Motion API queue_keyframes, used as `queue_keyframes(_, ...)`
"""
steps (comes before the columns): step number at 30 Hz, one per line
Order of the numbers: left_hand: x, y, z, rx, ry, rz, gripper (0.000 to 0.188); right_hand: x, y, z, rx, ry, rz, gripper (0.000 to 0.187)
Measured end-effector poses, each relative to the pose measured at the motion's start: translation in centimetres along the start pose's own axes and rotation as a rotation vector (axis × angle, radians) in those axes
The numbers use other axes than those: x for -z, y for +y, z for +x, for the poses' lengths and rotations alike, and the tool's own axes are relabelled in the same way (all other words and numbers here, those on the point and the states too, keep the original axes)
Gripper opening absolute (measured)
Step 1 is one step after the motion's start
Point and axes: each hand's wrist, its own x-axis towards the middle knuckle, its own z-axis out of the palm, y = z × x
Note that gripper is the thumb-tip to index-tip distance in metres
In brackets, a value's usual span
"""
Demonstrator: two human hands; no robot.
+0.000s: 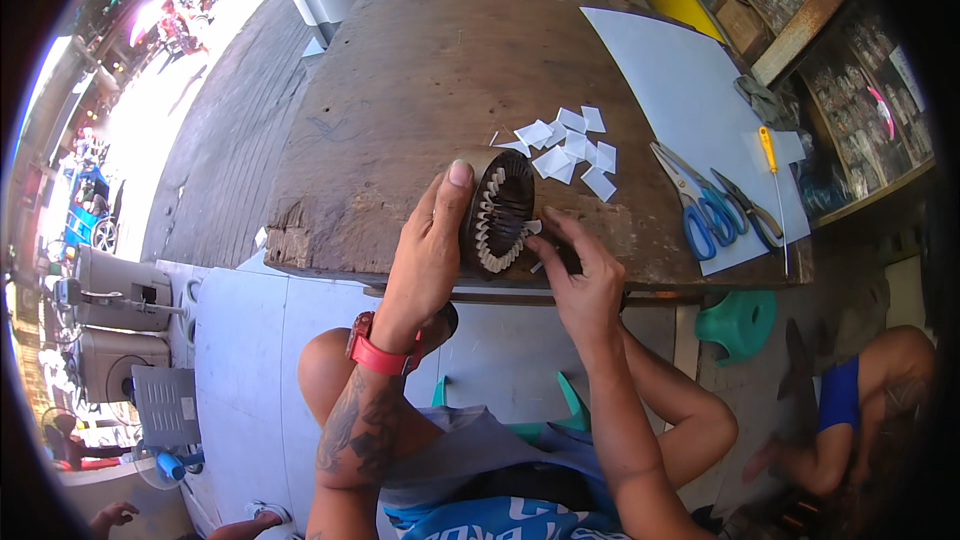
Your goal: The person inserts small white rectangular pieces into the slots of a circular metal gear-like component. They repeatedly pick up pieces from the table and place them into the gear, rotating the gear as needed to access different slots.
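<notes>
My left hand [430,240] is wrapped around a dark ring-shaped metal core, which looks like a motor stator [514,190], its thumb up along the outer side. The core stands tilted on its side near the table's front edge, with its hollow toward the right. Pale folded paper liners [487,230] line the slots along its left and lower inner rim. My right hand [590,285] pinches a small white paper piece [532,227] at the right rim of the core. Just beyond, several small white paper pieces [575,146] lie scattered on the wooden table [420,70].
On the table's right, a large white sheet [650,70] lies under blue-handled scissors [697,225], dark pliers [752,210] and a yellow-handled screwdriver [768,150]. A green stool [738,325] stands below the right corner. Another person's leg [870,390] shows at right.
</notes>
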Motion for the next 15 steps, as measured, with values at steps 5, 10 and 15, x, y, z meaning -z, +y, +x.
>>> queue_keyframes(5,-0.2,0.2,-0.4,0.059,0.007,-0.13,0.065,0.4,0.1,-1.4,0.134,-0.05,-0.196,0.029)
queue_keyframes(10,-0.3,0.1,-0.4,0.034,0.056,-0.043,0.065,-0.7,0.0,-1.8,0.151,-0.064,-0.255,0.031)
queue_keyframes(15,0.1,0.2,-0.2,0.05,0.001,0.112,0.077,-1.2,-0.7,-2.0,0.168,-0.07,-0.303,0.034)
